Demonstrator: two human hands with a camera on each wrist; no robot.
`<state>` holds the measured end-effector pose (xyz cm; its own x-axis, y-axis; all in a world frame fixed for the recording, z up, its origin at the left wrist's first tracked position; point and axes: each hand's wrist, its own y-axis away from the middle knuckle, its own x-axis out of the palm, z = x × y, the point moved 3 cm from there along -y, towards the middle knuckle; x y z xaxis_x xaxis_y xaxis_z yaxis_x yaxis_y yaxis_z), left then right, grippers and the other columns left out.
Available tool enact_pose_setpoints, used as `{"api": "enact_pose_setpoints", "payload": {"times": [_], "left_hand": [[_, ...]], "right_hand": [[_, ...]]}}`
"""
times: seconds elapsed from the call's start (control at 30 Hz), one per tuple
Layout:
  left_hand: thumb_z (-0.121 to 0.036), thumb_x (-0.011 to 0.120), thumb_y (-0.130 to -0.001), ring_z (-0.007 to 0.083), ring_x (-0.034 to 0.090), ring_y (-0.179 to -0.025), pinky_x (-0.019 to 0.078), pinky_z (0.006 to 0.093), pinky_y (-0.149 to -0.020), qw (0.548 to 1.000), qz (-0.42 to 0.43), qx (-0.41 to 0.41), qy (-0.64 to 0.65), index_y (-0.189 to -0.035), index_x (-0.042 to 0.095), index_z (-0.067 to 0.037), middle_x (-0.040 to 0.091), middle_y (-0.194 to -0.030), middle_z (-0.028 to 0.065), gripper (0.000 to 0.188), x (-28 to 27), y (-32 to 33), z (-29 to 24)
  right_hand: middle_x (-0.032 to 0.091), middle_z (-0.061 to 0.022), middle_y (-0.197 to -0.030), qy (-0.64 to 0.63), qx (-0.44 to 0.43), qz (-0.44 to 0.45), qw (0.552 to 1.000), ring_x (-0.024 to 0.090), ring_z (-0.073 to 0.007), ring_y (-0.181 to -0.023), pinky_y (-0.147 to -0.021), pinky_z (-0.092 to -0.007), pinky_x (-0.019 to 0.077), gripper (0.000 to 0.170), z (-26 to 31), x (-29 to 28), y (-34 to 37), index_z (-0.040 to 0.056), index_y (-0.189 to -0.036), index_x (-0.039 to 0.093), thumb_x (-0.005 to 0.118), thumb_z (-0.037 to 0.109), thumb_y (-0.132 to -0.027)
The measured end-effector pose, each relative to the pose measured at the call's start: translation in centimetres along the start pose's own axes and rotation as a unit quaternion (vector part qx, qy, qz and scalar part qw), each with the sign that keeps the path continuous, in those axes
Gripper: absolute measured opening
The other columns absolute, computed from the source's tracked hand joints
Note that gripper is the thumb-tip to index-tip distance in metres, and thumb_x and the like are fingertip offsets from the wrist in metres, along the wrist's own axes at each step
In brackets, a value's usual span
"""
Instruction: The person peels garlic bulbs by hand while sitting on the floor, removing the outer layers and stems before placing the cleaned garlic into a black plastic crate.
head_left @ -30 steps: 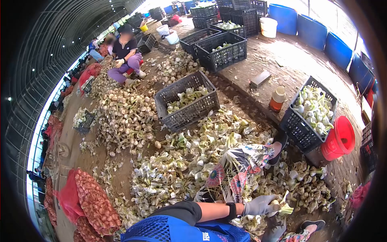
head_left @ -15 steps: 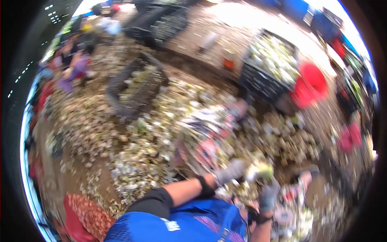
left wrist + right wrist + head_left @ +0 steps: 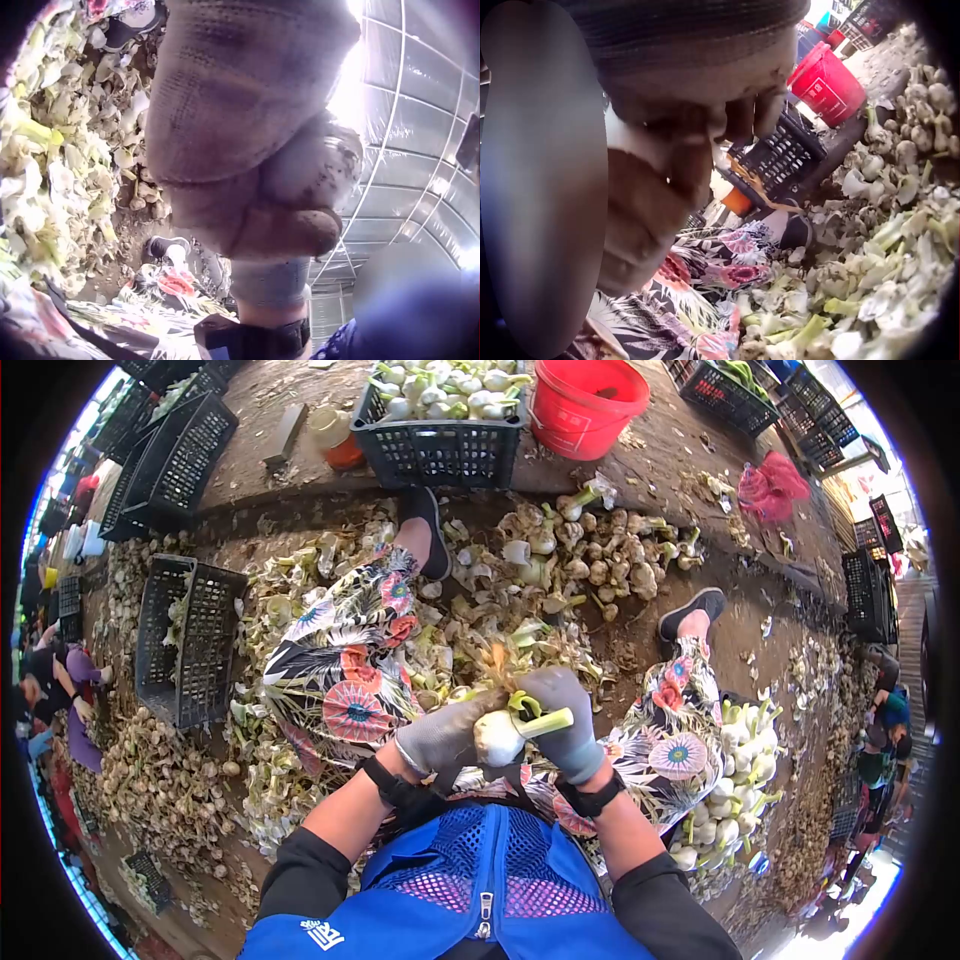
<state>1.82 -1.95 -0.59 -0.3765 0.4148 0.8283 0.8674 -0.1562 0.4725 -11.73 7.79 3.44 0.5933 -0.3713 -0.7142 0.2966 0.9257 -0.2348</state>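
Observation:
Both hands wear grey gloves and come together over the lap in the head view. A garlic bulb (image 3: 497,740), white with a short pale-green stem, sits between them, the stem pointing right. My left hand (image 3: 440,735) grips the bulb from its left side; in the left wrist view the fingers curl around the garlic bulb (image 3: 315,161). Close against the stem, my right hand (image 3: 560,720) pinches the garlic's outer leaves (image 3: 524,703). Brown dry skin (image 3: 498,658) sticks out above the fingers, and a dry strip (image 3: 761,184) dangles beside the right hand in the right wrist view.
Untrimmed garlic (image 3: 610,555) lies heaped beyond the lap, among loose peelings (image 3: 440,650). Trimmed bulbs (image 3: 735,790) are piled by the right thigh. A full black crate (image 3: 440,452) and a red bucket (image 3: 575,425) stand ahead; another black crate (image 3: 205,660) is at left.
The head view has swung right and down, bringing the lap and both hands to the middle. The hands have come closer together around the garlic bulb, whose stem now points right.

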Motion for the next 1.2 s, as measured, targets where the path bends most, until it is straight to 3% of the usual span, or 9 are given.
{"api": "enact_pose_setpoints", "payload": {"times": [0.37,0.57,0.6,0.7,0.77,0.8,0.9,1.03,1.2], "left_hand": [[-0.014,0.041,-0.103,0.0201,0.067,-0.094,0.0553,0.0336,-0.085,0.984,-0.105,0.102,-0.101,-0.124,0.051,0.001,0.064,-0.111,0.0112,0.028,0.4,-2.3,-0.1],[-0.025,0.054,-0.101,0.0092,0.060,-0.091,0.0501,0.0266,-0.078,0.862,-0.249,0.244,-0.368,-0.113,0.061,0.003,0.066,-0.101,0.0064,0.031,0.6,-0.4,-0.9],[-0.025,0.054,-0.101,0.0092,0.060,-0.091,0.0501,0.0266,-0.078,0.862,-0.249,0.243,-0.369,-0.113,0.061,0.003,0.066,-0.101,0.0064,0.031,1.1,0.3,-0.8],[-0.022,0.056,-0.099,0.0094,0.060,-0.085,0.0491,0.0262,-0.076,0.828,-0.289,0.334,-0.345,-0.102,0.066,0.004,0.066,-0.095,0.0022,0.029,2.6,3.0,-1.0],[-0.021,0.055,-0.100,0.0115,0.063,-0.085,0.0504,0.0269,-0.075,0.777,-0.290,0.379,-0.410,-0.100,0.066,0.003,0.066,-0.092,0.0036,0.027,3.3,5.4,-2.7],[-0.021,0.054,-0.100,0.0129,0.064,-0.086,0.0511,0.0277,-0.075,0.816,-0.293,0.402,-0.296,-0.101,0.066,0.003,0.066,-0.091,0.0051,0.026,4.6,6.3,-3.9],[-0.021,0.058,-0.098,0.0188,0.065,-0.096,0.0524,0.0328,-0.080,0.855,-0.287,0.286,-0.323,-0.122,0.055,0.003,0.065,-0.103,0.0116,0.034,2.9,7.7,-7.1],[-0.027,0.064,-0.091,0.0255,0.060,-0.103,0.0473,0.0375,-0.090,0.559,-0.242,0.211,-0.765,-0.129,0.050,0.004,0.062,-0.112,0.0169,0.051,1.5,3.4,-4.9],[-0.035,0.053,-0.099,0.0132,0.058,-0.082,0.0458,0.0271,-0.077,0.849,-0.149,0.104,-0.496,-0.109,0.063,0.003,0.065,-0.088,0.0061,0.041,5.2,-0.5,-2.4]], "right_hand": [[0.065,-0.0082,-0.115,-0.529,0.360,-0.061,0.766,0.064,-0.0140,-0.096,-0.091,-0.0271,0.0507,0.051,-3.1,1.4,5.8,0.0018,-0.131,0.056,0.072,0.003,-0.083],[0.068,-0.0078,-0.099,-0.426,0.371,-0.096,0.819,0.064,-0.0117,-0.089,-0.080,-0.0278,0.0520,0.020,-3.2,0.8,5.6,-0.0021,-0.109,0.065,0.067,0.008,-0.091],[0.068,-0.0073,-0.095,-0.640,0.370,-0.179,0.649,0.062,-0.0101,-0.085,-0.076,-0.0267,0.0513,0.018,-3.3,1.6,5.6,-0.0011,-0.106,0.066,0.062,0.012,-0.094],[0.069,-0.0107,-0.093,-0.319,0.341,-0.155,0.871,0.065,-0.0181,-0.085,-0.080,-0.0244,0.0499,0.022,-5.2,1.5,6.6,-0.0054,-0.108,0.063,0.047,0.000,-0.095],[0.068,-0.0149,-0.104,-0.730,0.396,-0.280,0.482,0.066,-0.0291,-0.097,-0.091,-0.0423,0.0534,0.028,-10.7,5.2,9.0,-0.0059,-0.114,0.060,0.058,0.016,-0.097],[0.066,-0.0145,-0.103,-0.724,0.406,-0.294,0.474,0.066,-0.0276,-0.094,-0.086,-0.0405,0.0545,0.029,-10.3,3.9,8.5,-0.0061,-0.114,0.058,0.059,0.017,-0.096],[0.065,-0.0119,-0.099,-0.712,0.409,-0.317,0.474,0.066,-0.0249,-0.091,-0.079,-0.0383,0.0559,0.029,-9.3,1.9,8.7,-0.0050,-0.111,0.058,0.062,0.019,-0.095],[0.066,-0.0060,-0.096,-0.596,0.359,-0.296,0.655,0.065,-0.0163,-0.087,-0.078,-0.0324,0.0545,0.021,-6.4,-0.4,7.3,-0.0011,-0.108,0.062,0.065,0.012,-0.092],[0.068,-0.0072,-0.098,-0.534,0.337,-0.235,0.739,0.064,-0.0137,-0.086,-0.080,-0.0268,0.0527,0.021,-4.0,-0.8,6.9,-0.0025,-0.110,0.062,0.058,0.014,-0.097]]}}
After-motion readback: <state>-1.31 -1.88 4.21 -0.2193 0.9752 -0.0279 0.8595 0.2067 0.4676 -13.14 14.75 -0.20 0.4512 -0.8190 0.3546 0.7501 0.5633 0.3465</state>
